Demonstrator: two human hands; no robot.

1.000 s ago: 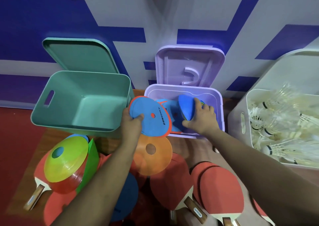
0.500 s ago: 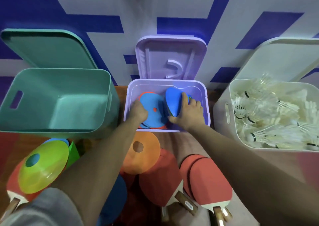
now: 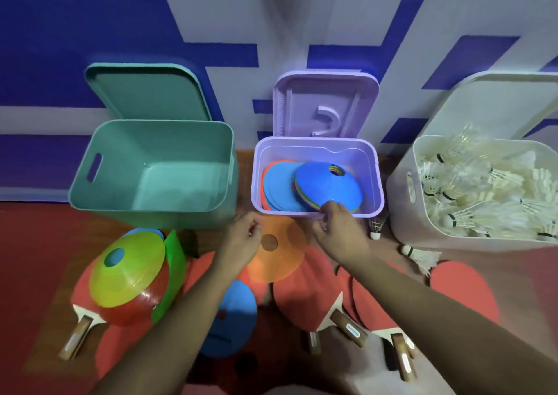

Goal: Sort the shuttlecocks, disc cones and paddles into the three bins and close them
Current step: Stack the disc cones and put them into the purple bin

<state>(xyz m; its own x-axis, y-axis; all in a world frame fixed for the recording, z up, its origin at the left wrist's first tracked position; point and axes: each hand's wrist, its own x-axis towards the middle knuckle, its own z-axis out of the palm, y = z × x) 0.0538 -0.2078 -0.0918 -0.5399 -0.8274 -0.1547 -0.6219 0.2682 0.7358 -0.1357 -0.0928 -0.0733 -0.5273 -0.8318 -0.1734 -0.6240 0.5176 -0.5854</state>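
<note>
Seemingly light, thin and bendy, the orange cone [image 3: 287, 255] lay between the hands, best pinched at its rim; the left hand [image 3: 241, 239] hung loosely curled and empty, while the right hand [image 3: 339, 231] reached its fingertips to the cone stack [image 3: 326, 189] just ahead, whether pinching it I could not tell.

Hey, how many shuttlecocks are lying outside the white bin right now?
2. The first shuttlecock sits in the gap between the purple bin and the white bin. The second shuttlecock lies in front of the white bin, beside a red paddle. More may be hidden.
</note>
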